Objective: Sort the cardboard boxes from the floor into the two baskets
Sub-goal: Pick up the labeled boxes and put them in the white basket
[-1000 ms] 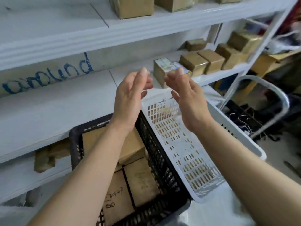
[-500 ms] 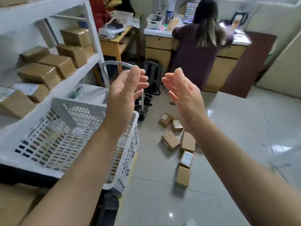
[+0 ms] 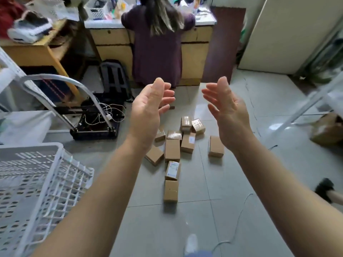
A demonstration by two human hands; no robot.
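Observation:
Several small cardboard boxes (image 3: 172, 150) lie scattered on the grey tiled floor ahead of me, one set apart to the right (image 3: 215, 146) and the nearest one (image 3: 171, 191) lying lengthwise. My left hand (image 3: 148, 110) and my right hand (image 3: 227, 112) are both raised in front of me, palms facing each other, fingers apart and empty, well above the boxes. A white plastic basket (image 3: 55, 164) fills the lower left corner. The second basket is out of view.
A person in a dark purple top (image 3: 157, 43) stands at a counter straight behind the boxes. A hand cart with a curved handle (image 3: 78, 93) and loose cables stands left. A shelf post (image 3: 304, 108) and a brown parcel (image 3: 328, 128) are right. A foot in a dark slipper (image 3: 324, 190) shows at the right edge.
My view has swung from the shelves and baskets round to the floor with the boxes. My empty hands have spread a little further apart.

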